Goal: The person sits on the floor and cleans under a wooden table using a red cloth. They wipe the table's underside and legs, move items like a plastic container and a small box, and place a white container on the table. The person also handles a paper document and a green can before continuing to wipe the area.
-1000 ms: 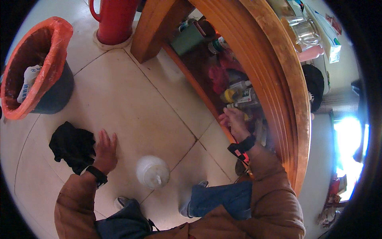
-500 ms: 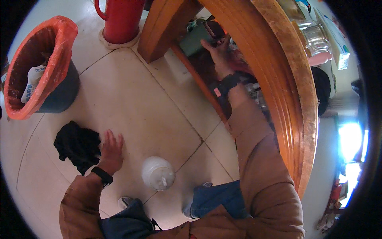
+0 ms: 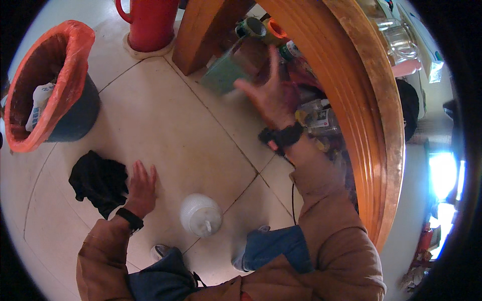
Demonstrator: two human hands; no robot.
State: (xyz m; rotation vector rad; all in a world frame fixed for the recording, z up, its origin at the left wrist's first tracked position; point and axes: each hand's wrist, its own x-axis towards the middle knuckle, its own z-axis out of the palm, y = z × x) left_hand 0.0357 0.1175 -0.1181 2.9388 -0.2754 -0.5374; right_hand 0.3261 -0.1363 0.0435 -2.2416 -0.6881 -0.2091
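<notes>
My left hand [image 3: 142, 188] lies with its fingers stretched out on the tiled floor, holding nothing. Against it on the left is a crumpled black cloth [image 3: 98, 181]. A round white ribbed container [image 3: 201, 214] with a knobbed lid stands to its right, in front of my feet. My right hand [image 3: 268, 100] reaches below the curved wooden edge, thumb and fingers spread wide. Just beyond it is a blurred, greenish, box-like thing [image 3: 225, 75] with a brown part; whether the hand touches it is unclear. Clear plastic bottles [image 3: 321, 119] lie beside my right wrist.
A dark bin [image 3: 83, 113] with an orange-red liner stands at left. A red jug-like vessel [image 3: 150, 25] is at the back by a wooden leg [image 3: 201, 35]. The wooden table edge [image 3: 359, 120] curves down the right, with glass mugs [image 3: 399, 40] on top.
My right hand has drawn nearer and its fingers spread. The greenish thing has shifted left and nearer; a reddish-brown bar no longer shows, and bottles are exposed. My left hand stays put.
</notes>
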